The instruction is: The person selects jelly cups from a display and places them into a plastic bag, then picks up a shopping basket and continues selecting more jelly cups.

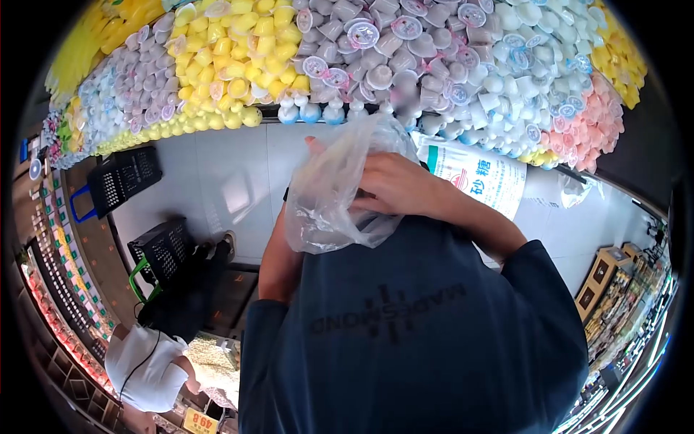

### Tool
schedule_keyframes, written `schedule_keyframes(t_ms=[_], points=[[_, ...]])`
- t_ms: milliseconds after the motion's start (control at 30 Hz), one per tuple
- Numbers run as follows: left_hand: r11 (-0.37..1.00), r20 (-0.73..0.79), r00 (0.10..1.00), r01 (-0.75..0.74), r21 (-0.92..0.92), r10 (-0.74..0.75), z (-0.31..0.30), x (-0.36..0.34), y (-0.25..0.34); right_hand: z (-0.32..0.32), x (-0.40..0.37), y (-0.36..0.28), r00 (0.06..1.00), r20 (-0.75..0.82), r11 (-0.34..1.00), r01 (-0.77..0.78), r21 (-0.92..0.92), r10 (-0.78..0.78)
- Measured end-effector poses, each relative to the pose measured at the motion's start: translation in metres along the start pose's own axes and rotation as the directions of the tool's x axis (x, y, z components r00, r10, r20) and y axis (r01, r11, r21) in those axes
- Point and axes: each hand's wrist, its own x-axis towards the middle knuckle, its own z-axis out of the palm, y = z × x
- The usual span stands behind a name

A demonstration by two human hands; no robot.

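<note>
A clear plastic bag (325,195) hangs in front of my chest, its upper part crumpled near the display of small cups. My right hand (397,184) lies against the bag's right side, with its fingers curled into the film. Behind the bag is my left hand (312,148); only a fingertip shows at the upper left, and the rest is covered by the film. Just beyond the bag, rows of grey-purple cups (361,36) and yellow cups (238,43) are heaped on the display.
A white printed sack (481,177) stands to the right below the display. Black baskets (123,177) are on the left. A person in a white top (148,369) is at the lower left. Wooden crates (600,275) stand at the right.
</note>
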Motion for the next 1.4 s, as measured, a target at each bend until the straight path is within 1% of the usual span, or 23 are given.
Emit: schedule_keyframes(t_ms=[33, 67, 133, 267, 333, 367, 433, 567, 667, 733, 767, 833, 867, 900, 933, 967, 1033, 1067, 1133, 1167, 1233, 1367, 1400], points=[[1.0, -0.003, 1.0, -0.007, -0.003, 0.007, -0.001, -0.002, 0.0, 0.001, 0.002, -0.002, 0.995, 0.094, 0.999, -0.014, 0.03, 0.011], [1.0, -0.007, 1.0, -0.014, -0.004, 0.014, -0.002, -0.003, -0.001, -0.001, 0.005, -0.005, 0.995, 0.095, 0.999, -0.011, 0.034, 0.007], [0.999, -0.018, 0.999, -0.032, -0.017, 0.032, -0.002, -0.007, -0.003, -0.005, 0.014, -0.011, 0.919, 0.371, 0.989, -0.149, 0.023, 0.13], [0.997, -0.043, 0.997, -0.071, -0.037, 0.069, -0.003, -0.014, -0.007, 0.006, 0.023, -0.009, 0.889, 0.454, 0.988, -0.121, 0.1, 0.063], [0.993, -0.062, 0.993, -0.104, -0.058, 0.1, -0.005, -0.019, -0.008, 0.009, 0.033, -0.011, 0.797, 0.59, 0.966, -0.238, 0.104, 0.133], [0.99, -0.076, 0.99, -0.125, -0.062, 0.12, -0.005, -0.023, -0.009, 0.011, 0.036, -0.014, 0.793, 0.596, 0.967, -0.233, 0.103, 0.127], [0.984, -0.102, 0.983, -0.16, -0.075, 0.152, -0.008, -0.026, -0.012, 0.015, 0.039, -0.022, 0.908, 0.415, 0.968, -0.146, 0.207, 0.048], [0.969, -0.147, 0.967, -0.226, -0.098, 0.21, -0.013, -0.039, -0.015, 0.029, 0.04, -0.023, 0.917, 0.399, 0.983, -0.083, 0.166, 0.01], [0.966, -0.162, 0.961, -0.24, -0.099, 0.223, -0.017, -0.055, -0.016, 0.04, 0.038, -0.021, 0.892, 0.451, 0.982, -0.111, 0.151, 0.031], [0.968, -0.15, 0.962, -0.242, -0.073, 0.229, -0.02, -0.071, -0.013, 0.037, 0.042, -0.025, 0.809, 0.574, 0.97, -0.222, 0.102, 0.125], [0.971, -0.135, 0.965, -0.233, -0.059, 0.223, -0.022, -0.078, -0.012, 0.037, 0.042, -0.024, 0.805, 0.58, 0.969, -0.224, 0.103, 0.124], [0.976, -0.095, 0.972, -0.216, -0.019, 0.214, -0.028, -0.093, -0.007, 0.037, 0.043, -0.021, 0.682, 0.698, 0.936, -0.348, 0.048, 0.217], [0.979, -0.076, 0.976, -0.206, 0.005, 0.206, -0.029, -0.099, -0.006, 0.041, 0.041, -0.019, 0.678, 0.703, 0.936, -0.35, 0.048, 0.217], [0.98, -0.052, 0.979, -0.198, 0.031, 0.199, -0.029, -0.106, -0.005, 0.047, 0.037, -0.016, 0.842, 0.526, 0.961, -0.231, 0.154, 0.118], [0.98, -0.029, 0.981, -0.19, 0.053, 0.192, -0.03, -0.11, -0.003, 0.05, 0.036, -0.014, 0.95, 0.311, 0.97, -0.087, 0.227, 0.013], [0.98, -0.016, 0.983, -0.183, 0.075, 0.184, -0.03, -0.112, -0.004, 0.049, 0.037, -0.014, 0.949, 0.316, 0.971, -0.088, 0.224, 0.014], [0.978, 0.007, 0.985, -0.17, 0.12, 0.171, -0.028, -0.113, -0.004, 0.048, 0.042, -0.014, 0.923, 0.37, 0.956, -0.197, 0.217, 0.106], [0.977, 0.014, 0.987, -0.161, 0.141, 0.161, -0.028, -0.112, -0.005, 0.046, 0.043, -0.016, 0.922, 0.373, 0.957, -0.195, 0.215, 0.104], [0.972, 0.021, 0.988, -0.157, 0.176, 0.155, -0.028, -0.111, -0.008, 0.04, 0.043, -0.024, 0.911, 0.38, 0.975, -0.206, 0.081, 0.161], [0.971, 0.024, 0.987, -0.162, 0.174, 0.16, -0.031, -0.108, -0.011, 0.04, 0.043, -0.023, 0.91, 0.382, 0.976, -0.205, 0.075, 0.162], [0.915, -0.098, 0.989, -0.063, 0.399, 0.111, -0.039, -0.102, -0.023, 0.046, 0.042, -0.016, 0.904, 0.386, 0.975, -0.216, 0.045, 0.182], [0.929, -0.147, 0.972, -0.124, 0.348, 0.185, -0.037, -0.097, -0.03, 0.046, 0.043, -0.008, 0.928, 0.322, 0.981, -0.196, -0.013, 0.189], [0.956, -0.203, 0.963, -0.118, 0.27, 0.176, -0.036, -0.095, -0.03, 0.04, 0.045, -0.01, 0.939, 0.283, 0.981, -0.192, -0.033, 0.194]])
